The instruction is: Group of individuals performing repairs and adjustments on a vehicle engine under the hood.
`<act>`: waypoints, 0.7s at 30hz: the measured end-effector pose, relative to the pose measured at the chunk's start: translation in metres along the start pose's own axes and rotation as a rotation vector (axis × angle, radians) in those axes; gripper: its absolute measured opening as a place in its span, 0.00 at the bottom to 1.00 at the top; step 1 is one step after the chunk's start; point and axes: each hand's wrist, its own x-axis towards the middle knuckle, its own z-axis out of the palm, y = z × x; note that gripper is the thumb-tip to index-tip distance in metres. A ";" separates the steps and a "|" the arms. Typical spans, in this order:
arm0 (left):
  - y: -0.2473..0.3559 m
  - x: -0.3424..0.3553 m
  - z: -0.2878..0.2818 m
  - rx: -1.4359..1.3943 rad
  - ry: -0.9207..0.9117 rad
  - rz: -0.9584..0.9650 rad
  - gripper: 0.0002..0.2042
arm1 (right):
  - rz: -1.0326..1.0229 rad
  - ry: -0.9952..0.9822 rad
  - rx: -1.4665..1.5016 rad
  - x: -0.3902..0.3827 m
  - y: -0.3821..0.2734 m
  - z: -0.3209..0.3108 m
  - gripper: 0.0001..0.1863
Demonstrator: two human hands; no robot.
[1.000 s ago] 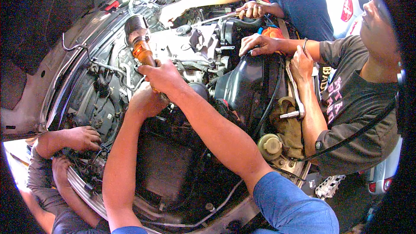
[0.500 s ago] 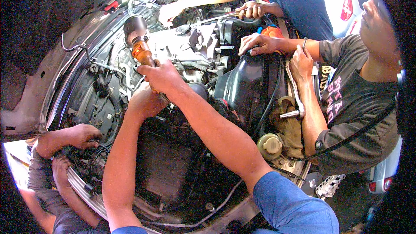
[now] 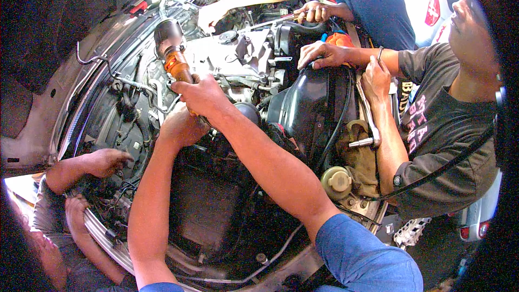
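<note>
Clearly, an orange-handled tool [image 3: 172, 57] with a black head was gripped by the right hand [image 3: 203, 97], closed around its lower handle just left of the pale engine top [image 3: 232, 57]. The left hand [image 3: 181, 127] was pressed in just below it; whether it was closed could not be told. The tool's long axis ran up and slightly left, head pointed away from the person. Steadier work would likely be had by keeping both hands close and the handle in line with the forearm.
</note>
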 end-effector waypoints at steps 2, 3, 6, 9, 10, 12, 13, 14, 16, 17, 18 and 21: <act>-0.002 0.001 0.002 0.013 0.016 0.047 0.17 | -0.007 0.005 -0.013 0.000 0.000 0.000 0.18; -0.001 0.001 0.001 0.012 0.016 0.048 0.17 | 0.002 0.001 -0.007 0.000 0.001 0.000 0.18; 0.003 0.002 -0.003 0.008 -0.010 0.066 0.16 | 0.017 -0.001 -0.007 0.000 0.001 -0.002 0.18; -0.011 0.005 0.009 0.030 -0.051 0.028 0.16 | 0.031 -0.010 -0.003 -0.001 -0.002 0.001 0.18; -0.029 0.007 0.022 0.059 -0.029 0.079 0.16 | 0.037 -0.020 0.008 -0.002 -0.005 0.005 0.18; -0.021 0.012 0.022 0.075 -0.006 0.158 0.16 | 0.040 -0.005 0.004 0.000 -0.001 0.000 0.18; -0.017 0.014 0.022 0.080 -0.022 0.138 0.16 | 0.039 0.001 0.005 0.001 0.001 -0.003 0.18; -0.014 0.012 0.019 0.088 -0.040 0.108 0.16 | 0.040 -0.002 0.007 0.000 0.000 -0.002 0.18; -0.022 0.013 0.026 0.067 -0.016 0.132 0.16 | 0.056 -0.006 -0.024 -0.002 -0.004 -0.002 0.18; -0.027 0.014 0.030 0.047 0.012 0.158 0.16 | 0.054 -0.008 -0.022 -0.002 -0.004 -0.001 0.18; -0.032 0.014 0.033 0.050 0.013 0.155 0.16 | 0.045 -0.009 -0.026 -0.002 -0.005 0.001 0.18; -0.025 0.014 0.029 0.085 0.065 0.192 0.15 | 0.047 -0.005 -0.031 0.001 -0.001 0.000 0.18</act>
